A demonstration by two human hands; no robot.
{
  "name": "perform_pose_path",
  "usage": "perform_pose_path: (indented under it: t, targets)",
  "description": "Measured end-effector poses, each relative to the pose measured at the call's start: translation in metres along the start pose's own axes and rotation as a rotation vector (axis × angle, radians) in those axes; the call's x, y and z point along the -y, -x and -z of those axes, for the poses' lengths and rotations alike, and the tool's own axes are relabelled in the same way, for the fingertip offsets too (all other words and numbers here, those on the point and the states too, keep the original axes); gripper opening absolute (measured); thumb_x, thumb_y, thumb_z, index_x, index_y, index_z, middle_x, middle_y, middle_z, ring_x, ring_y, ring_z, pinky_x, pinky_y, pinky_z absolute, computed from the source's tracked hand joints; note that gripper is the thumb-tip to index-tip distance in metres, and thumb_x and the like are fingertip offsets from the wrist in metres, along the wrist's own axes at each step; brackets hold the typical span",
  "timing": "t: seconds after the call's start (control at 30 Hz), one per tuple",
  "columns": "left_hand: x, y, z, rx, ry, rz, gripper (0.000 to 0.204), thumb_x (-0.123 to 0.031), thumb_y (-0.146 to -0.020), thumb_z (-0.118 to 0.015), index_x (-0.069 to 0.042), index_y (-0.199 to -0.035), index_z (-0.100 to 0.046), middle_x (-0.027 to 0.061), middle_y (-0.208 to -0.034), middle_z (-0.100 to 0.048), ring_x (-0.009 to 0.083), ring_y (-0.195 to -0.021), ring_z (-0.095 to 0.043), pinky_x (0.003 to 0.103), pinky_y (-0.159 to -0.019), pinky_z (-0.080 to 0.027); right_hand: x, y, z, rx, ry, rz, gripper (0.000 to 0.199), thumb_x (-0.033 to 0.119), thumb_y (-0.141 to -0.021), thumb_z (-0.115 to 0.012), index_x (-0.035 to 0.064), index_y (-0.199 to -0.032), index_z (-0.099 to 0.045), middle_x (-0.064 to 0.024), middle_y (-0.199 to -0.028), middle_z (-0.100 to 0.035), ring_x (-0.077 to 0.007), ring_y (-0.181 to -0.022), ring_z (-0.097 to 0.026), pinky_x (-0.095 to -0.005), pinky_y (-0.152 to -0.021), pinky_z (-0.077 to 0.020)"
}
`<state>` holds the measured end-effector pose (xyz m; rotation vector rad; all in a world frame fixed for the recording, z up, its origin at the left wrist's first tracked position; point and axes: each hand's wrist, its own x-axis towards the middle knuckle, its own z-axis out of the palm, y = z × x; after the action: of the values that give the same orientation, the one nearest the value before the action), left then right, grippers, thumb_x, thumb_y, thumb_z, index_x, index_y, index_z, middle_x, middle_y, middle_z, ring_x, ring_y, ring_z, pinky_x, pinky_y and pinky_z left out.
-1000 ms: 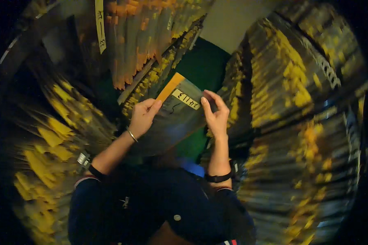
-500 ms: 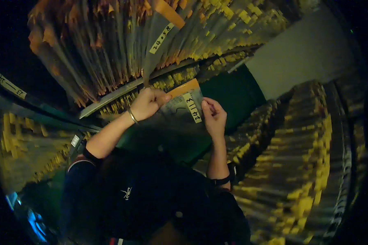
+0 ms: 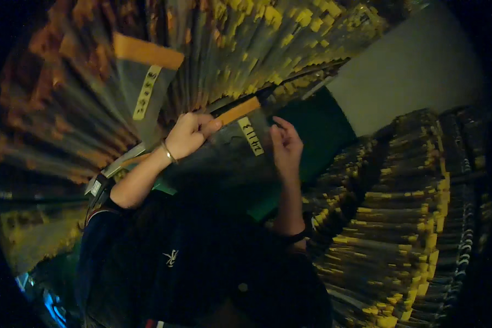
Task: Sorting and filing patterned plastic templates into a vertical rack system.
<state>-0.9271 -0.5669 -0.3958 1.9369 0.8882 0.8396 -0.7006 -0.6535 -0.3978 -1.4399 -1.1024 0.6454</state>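
I hold a flat grey folder (image 3: 232, 150) with an orange top edge and a pale yellow label strip, raised in front of packed shelves. My left hand (image 3: 188, 134), with a thin bracelet at the wrist, grips its upper left corner by the orange edge. On the folder's right side rests my right hand (image 3: 285, 145), fingers curled against that edge, a dark band on the wrist. The folder's top sits close to the row of files above it.
Dense rows of filed folders with yellow and orange tabs (image 3: 268, 49) fill the shelves above. One grey folder with an orange edge (image 3: 142, 87) sticks out at the upper left. More yellow-tabbed stacks (image 3: 410, 229) run along the right. A dark green floor (image 3: 317, 131) shows between.
The view has swung, so the upper shelves now fill the top. Both hands have carried the folder up toward the row of files, and the protruding folder appears larger at upper left.
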Motion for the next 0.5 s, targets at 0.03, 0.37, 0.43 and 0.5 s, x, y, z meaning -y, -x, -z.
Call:
perform_pose_path:
  t: [0.03,0.37,0.43,0.5]
  targets:
    - [0.001,-0.005,-0.005,0.001,0.024,-0.014,0.037,-0.029,-0.089,-0.057,0.003,-0.071,-0.059,0.0137,-0.054,-0.048,0.0155,-0.049,-0.045,0.034,-0.049,-0.037,0.003,-0.009,0.003,0.020,-0.012,-0.013,0.030,0.017,-0.090,-0.059,0.0014,-0.115,-0.056,-0.0001,-0.078,-0.060,-0.0045,-0.067,-0.052,-0.0203,-0.061,-0.0434]
    - [-0.032,-0.044,-0.021,-0.011,-0.028,-0.109,0.021,-0.023,-0.086,-0.061,-0.004,-0.082,-0.067,0.0190,-0.065,-0.058,0.0327,-0.054,-0.056,0.039,-0.051,-0.043,0.042,-0.099,-0.034,0.086,-0.016,0.275,0.022,0.021,-0.089,-0.061,0.0045,-0.102,-0.060,-0.0054,-0.071,-0.061,-0.0100,-0.060,-0.055,-0.0273,-0.055,-0.0452]
    - [-0.055,-0.049,-0.014,0.035,-0.116,-0.035,0.023,-0.025,-0.086,-0.061,-0.003,-0.081,-0.067,0.0181,-0.064,-0.058,0.0353,-0.056,-0.056,0.039,-0.051,-0.044,0.048,-0.116,-0.040,0.030,0.384,0.538,0.018,0.023,-0.087,-0.064,0.0064,-0.080,-0.060,-0.0042,-0.052,-0.050,-0.0122,-0.044,-0.048,-0.0295,-0.044,-0.0379]
    - [-0.072,-0.057,-0.011,-0.037,-0.156,-0.110,0.026,-0.025,-0.086,-0.061,-0.002,-0.078,-0.066,0.0174,-0.061,-0.057,0.0350,-0.056,-0.057,0.039,-0.051,-0.045,0.066,-0.130,-0.037,0.062,0.308,0.548,0.017,0.017,-0.085,-0.066,0.0041,-0.075,-0.061,0.0012,-0.051,-0.049,-0.0050,-0.047,-0.044,-0.0241,-0.043,-0.0346]
